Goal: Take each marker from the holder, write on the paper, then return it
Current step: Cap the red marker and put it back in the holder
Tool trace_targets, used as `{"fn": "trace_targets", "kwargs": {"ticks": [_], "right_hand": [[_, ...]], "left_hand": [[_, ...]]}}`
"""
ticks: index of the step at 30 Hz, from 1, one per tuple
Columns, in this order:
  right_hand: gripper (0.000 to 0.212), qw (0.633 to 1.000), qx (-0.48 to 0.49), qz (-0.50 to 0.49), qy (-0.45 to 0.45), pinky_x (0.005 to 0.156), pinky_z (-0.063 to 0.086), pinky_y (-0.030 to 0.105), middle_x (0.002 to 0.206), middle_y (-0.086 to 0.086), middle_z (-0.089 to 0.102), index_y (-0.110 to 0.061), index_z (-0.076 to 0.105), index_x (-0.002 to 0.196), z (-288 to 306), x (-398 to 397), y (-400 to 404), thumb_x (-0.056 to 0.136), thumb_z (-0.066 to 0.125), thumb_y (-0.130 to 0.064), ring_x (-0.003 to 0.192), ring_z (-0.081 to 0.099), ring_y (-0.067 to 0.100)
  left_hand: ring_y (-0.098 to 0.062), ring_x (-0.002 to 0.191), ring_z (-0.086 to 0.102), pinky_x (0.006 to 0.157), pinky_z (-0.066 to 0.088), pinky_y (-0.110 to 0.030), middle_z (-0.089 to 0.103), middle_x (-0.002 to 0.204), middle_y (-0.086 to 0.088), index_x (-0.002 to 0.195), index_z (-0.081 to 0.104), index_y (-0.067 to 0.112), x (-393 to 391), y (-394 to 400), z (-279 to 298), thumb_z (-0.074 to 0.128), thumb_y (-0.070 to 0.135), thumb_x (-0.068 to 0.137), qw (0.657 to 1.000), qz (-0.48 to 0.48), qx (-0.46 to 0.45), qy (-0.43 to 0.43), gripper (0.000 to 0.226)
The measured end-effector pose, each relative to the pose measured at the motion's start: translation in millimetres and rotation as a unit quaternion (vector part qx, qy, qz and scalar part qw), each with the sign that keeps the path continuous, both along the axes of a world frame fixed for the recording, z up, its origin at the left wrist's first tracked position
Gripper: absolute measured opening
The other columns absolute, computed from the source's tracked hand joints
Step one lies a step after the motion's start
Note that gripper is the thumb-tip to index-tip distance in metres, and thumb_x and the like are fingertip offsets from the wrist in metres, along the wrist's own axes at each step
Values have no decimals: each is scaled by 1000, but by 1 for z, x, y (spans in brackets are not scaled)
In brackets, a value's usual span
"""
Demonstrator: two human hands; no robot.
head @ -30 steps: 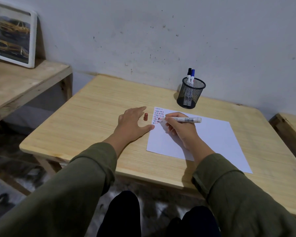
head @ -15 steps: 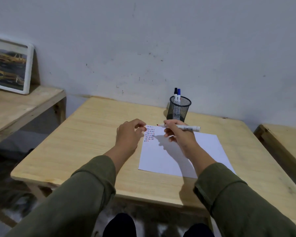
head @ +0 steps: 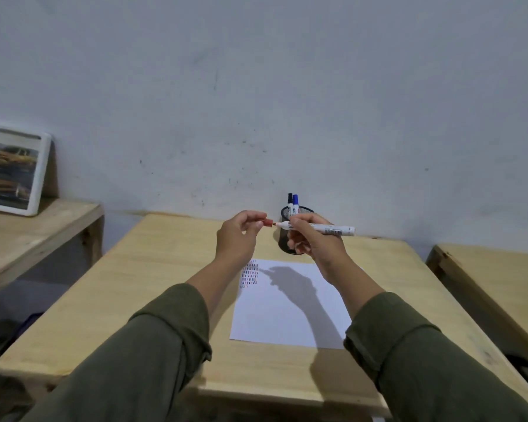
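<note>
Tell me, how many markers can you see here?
3. One marker is held in the right hand; a black-capped marker and a blue-capped marker stand in the mesh holder, which may hide more.

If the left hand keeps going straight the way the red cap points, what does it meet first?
The red tip of the marker that the right hand holds. The left hand pinches the cap level with the tip, though depth alignment is uncertain.

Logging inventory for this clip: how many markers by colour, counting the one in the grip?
Red marker, held uncapped in the right hand: 1
Blue marker, in the holder: 1
Black marker, in the holder: 1
Total: 3
</note>
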State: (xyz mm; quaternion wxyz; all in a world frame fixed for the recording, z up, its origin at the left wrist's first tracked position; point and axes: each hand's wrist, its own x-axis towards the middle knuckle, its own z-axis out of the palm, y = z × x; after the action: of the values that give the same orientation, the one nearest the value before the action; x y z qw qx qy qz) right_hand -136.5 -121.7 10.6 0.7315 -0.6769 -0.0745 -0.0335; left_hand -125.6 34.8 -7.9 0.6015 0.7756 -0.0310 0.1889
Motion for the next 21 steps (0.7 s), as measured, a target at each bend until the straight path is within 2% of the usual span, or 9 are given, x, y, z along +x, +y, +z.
{"fn": "trace_targets", "kwargs": {"ticks": [5,9,11,13,15,17,21], "right_hand": [[7,1000,5,2,-3,45,40,19,61,8,59,-10,60,85,8,-2,-3,91,58,-12,49,55,13],[8,1000,1,-1,-5,51,41,22,61,6,61,-11,60,82,10,-2,-5,90,60,-13,52,58,13],[8,1000,2,3,-7,52,41,22,63,6,61,-11,60,82,11,-1,-5,90,60,-14,52,59,13],[8,1000,8,8,-8,53,40,23,68,9,61,-11,60,82,14,0,-6,89,60,-14,52,59,13],[10,1000,6,11,-9,53,41,23,71,11,61,-11,60,79,16,2,-8,89,61,-13,53,60,15],[12,1000,-2,17,-9,54,41,24,70,12,61,-12,60,75,17,3,-10,88,62,-12,53,60,16],[16,999,-14,34,-10,54,41,24,69,12,59,-13,61,72,19,5,-12,88,61,-9,53,58,17]], "left_hand": [[-7,95,59,71,38,2,72,93,10,99,67,22,1,-4,8,55,13,91,1000,-11,-5,-6,17],[-10,102,62,88,43,-18,72,91,9,96,66,25,1,-8,10,55,12,91,999,-42,-23,0,17],[-9,99,63,92,44,-23,72,89,9,93,65,26,1,-10,10,55,11,91,998,-58,-27,5,18],[4,84,64,86,47,-16,71,91,6,92,66,25,1,-11,12,53,10,92,996,-72,-43,15,20],[15,67,61,72,46,-3,70,94,0,97,68,18,2,-13,14,51,9,93,994,-87,-54,24,20],[12,64,60,60,42,2,68,94,-2,104,68,9,3,-13,16,48,9,95,994,-98,-47,34,22],[16,56,57,54,40,2,64,86,1,109,65,1,4,-13,19,41,10,98,991,-121,-42,46,28]]}}
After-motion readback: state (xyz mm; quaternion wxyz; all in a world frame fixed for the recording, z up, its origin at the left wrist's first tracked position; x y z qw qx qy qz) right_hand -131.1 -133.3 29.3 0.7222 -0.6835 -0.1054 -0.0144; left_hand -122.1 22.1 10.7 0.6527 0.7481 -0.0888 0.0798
